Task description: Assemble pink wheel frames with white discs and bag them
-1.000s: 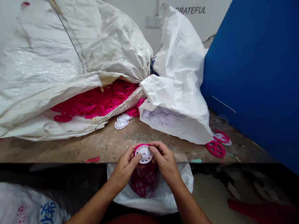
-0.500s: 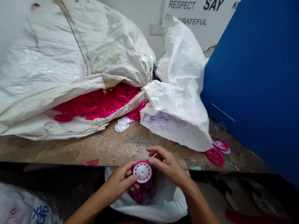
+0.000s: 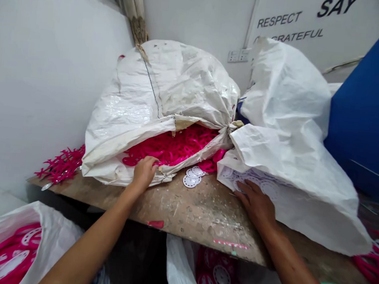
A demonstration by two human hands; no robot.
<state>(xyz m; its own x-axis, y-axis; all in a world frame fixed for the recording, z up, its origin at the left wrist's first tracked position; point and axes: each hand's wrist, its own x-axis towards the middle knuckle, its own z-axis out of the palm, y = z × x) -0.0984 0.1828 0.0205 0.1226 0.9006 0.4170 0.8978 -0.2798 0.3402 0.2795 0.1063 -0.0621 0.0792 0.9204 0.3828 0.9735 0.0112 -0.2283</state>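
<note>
Magenta plastic rings (image 3: 172, 147) heaped in the mouth of a torn woven sack (image 3: 161, 83), white perforated discs (image 3: 255, 178) in a second sack (image 3: 296, 124) just right of it, and both hands out on those now, no more cupping a ring-and-disc piece together over the lap like a second ago. Left hand (image 3: 144, 173) over the woven sack's lip, fingers (image 3: 148, 167) curled at a thin pink bit, maybe pinching it, can't really tell. Right hand (image 3: 256, 204) flat at the second sack's mouth, fingers (image 3: 247, 192) spread across the discs. Discs round and flat, so no long axis to speak of; rings jumbled every which way. Down below the bench edge, a white bag (image 3: 180, 264) of ring-and-disc pieces (image 3: 221, 276), plus another bag (image 3: 47, 240) at lower left. Then a scarred wooden bench (image 3: 203, 217), a few loose discs (image 3: 190, 179) overlapping beside the sacks, pink offcuts (image 3: 63, 165) at its left end. Farther back, a blue panel (image 3: 364, 129) and a white wall with a printed sign (image 3: 290, 27).
</note>
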